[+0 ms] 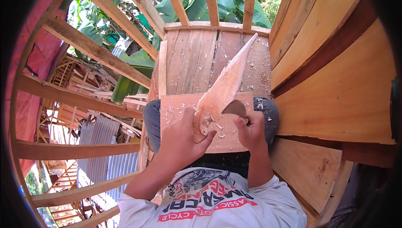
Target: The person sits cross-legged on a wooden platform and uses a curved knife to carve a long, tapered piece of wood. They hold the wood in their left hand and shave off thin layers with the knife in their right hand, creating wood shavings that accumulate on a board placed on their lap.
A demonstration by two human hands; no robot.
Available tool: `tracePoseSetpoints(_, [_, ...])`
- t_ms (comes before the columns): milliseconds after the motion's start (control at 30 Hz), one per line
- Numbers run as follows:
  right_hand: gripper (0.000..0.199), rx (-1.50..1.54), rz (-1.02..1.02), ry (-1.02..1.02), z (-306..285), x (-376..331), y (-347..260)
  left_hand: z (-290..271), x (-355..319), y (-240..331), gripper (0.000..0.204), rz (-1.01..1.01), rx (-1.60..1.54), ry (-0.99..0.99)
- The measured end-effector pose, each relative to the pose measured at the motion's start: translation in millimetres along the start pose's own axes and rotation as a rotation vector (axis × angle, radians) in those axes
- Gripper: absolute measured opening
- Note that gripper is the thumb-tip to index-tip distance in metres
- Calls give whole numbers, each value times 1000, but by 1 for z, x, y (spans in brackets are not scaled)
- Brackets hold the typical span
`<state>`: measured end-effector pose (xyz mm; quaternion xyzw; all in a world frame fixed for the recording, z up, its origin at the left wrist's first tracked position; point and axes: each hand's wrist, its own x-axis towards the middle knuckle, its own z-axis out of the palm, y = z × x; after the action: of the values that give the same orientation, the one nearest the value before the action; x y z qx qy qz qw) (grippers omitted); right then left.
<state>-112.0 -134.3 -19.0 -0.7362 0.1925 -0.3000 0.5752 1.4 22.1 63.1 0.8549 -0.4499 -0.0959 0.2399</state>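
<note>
A long, pointed piece of pale, fibrous material [224, 81], which looks like wood or a dried plant part, slants up and right from my lap. My left hand [184, 136] grips its wide lower end, with the thumb laid across the near edge. In my right hand [252, 131] is a knife [235, 108] with a short, broad, curved blade. The blade's tip lies at the right edge of the piece, just above a hollowed spot. Under both hands a flat wooden board [180, 102] rests across my legs, scattered with curled shavings.
Beyond the board is a plank floor [192, 60] with shavings on it. Upright slats [83, 98] form a railing on the left, and wide wooden panels [335, 98] make the right wall. Outside are banana leaves [197, 2] and corrugated metal sheets [98, 144].
</note>
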Motion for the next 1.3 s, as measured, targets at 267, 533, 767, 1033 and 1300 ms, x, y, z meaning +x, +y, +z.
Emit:
tracePoseSetpoints(267, [38,-18,77,-67,19,-12,10,1,-1,7,47,-6,99,71])
tracePoseSetpoints(533, [36,-205,36,-21,7,-3,1,6,-7,11,48,-27,55,78])
tracePoseSetpoints(767, [40,-298,-77,10,11,-3,11,10,-12,8,50,-91,-9,71])
tracePoseSetpoints(1033, [45,-405,-78,53,12,-1,12,17,-14,-1,55,-104,-203,41])
tracePoseSetpoints(1300, [46,-387,-95,95,12,-1,21,23,-9,-7,49,-142,-446,-26])
